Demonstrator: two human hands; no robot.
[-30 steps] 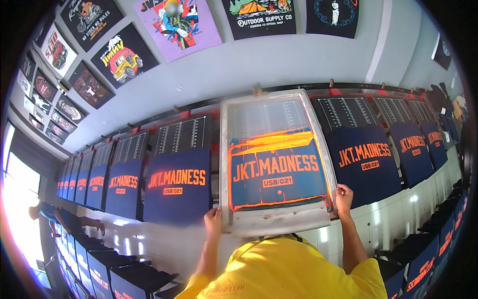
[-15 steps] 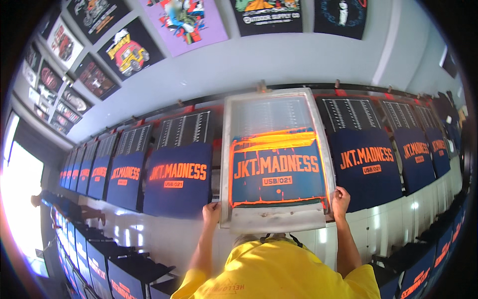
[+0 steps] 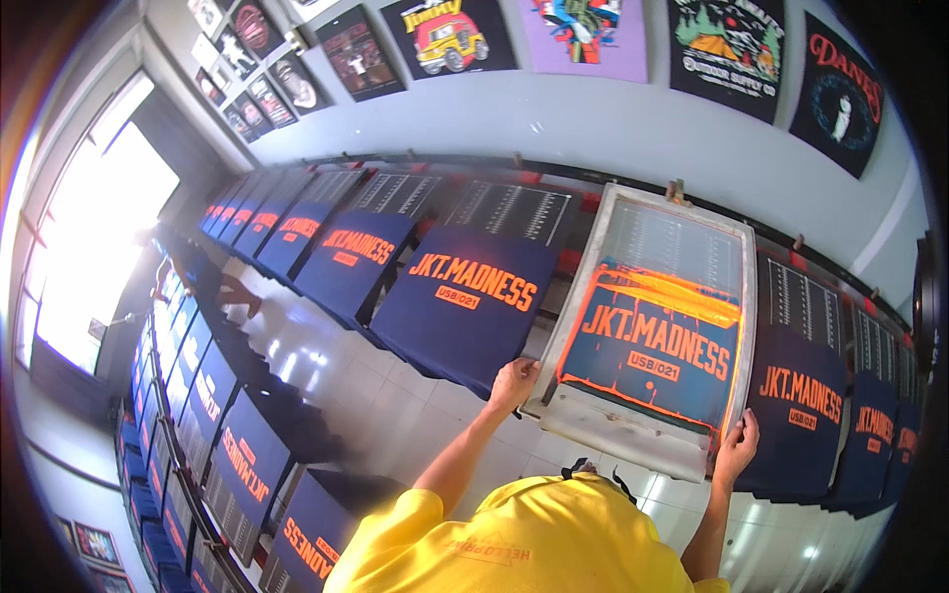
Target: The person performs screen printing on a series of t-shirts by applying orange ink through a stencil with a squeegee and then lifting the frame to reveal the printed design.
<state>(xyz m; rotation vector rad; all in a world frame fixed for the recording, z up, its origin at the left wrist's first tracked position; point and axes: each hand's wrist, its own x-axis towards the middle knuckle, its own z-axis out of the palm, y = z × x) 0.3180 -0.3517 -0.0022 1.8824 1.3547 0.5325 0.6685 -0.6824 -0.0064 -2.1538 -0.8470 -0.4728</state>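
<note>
A silk-screen frame (image 3: 574,314) lies over a dark blue printed garment on a board in front of me. Bright orange ink (image 3: 667,295) is spread in a band across its mesh, above orange lettering, and thin ink lines run along the sides. My left hand (image 3: 514,383) is closed at the frame's near left corner. At the near right edge, my right hand (image 3: 736,445) holds the rim with bent fingers. A pale flat bar or ledge (image 3: 618,427) spans the frame's near end.
Dark blue garments with orange print (image 3: 465,296) lie on a row of boards either side of the frame. A rail (image 3: 415,158) runs behind them. Another row of garments (image 3: 247,450) stands behind at lower left. Another person (image 3: 176,267) stands at far left. Printed panels (image 3: 450,40) hang on the wall.
My view has turned left, so the frame appears farther right and tilted. Both hands remain at the frame's near corners, and the ink band looks the same.
</note>
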